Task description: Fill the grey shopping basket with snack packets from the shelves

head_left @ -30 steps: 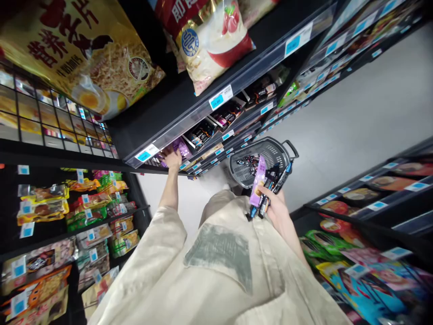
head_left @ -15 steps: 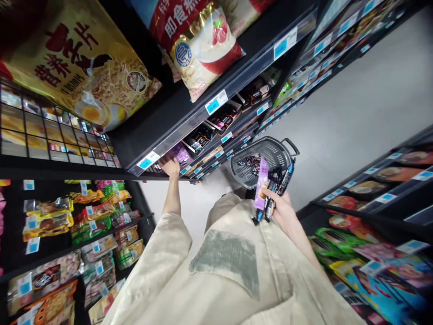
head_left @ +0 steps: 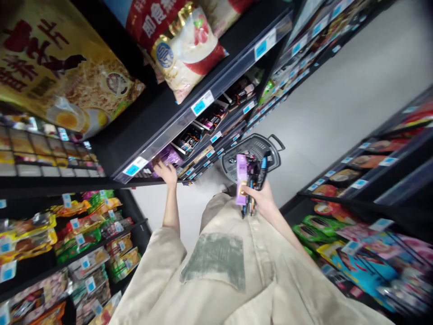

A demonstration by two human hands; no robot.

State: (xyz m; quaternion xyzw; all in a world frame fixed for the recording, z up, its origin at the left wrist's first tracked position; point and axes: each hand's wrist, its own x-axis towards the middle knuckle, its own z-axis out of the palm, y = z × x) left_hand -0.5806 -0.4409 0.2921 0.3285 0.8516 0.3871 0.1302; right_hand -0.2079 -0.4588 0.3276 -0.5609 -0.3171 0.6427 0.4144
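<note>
My left hand reaches into the lower shelf at the purple packets, its fingers apart and touching or very near them. Some fingertips are hard to make out in the shadow. In front of my body, my right hand is closed round a bunch of slim snack packets. A light purple packet stands upright on its left side, and several black packets with blue and orange marks are bundled beside it. Beyond that hand, a grey shopping basket is on the floor, with small dark packets inside, partly hidden.
Above my left hand juts a black shelf edge with price tags, bearing large cereal bags. Black-packet boxes sit to the right of the purple ones. Hanging snacks fill the left rack; more packs line the right shelf.
The view has shifted, and things appear further left. My right hand has come a little leftward with its packets, which stand more upright. My left hand stays at the purple packets.
</note>
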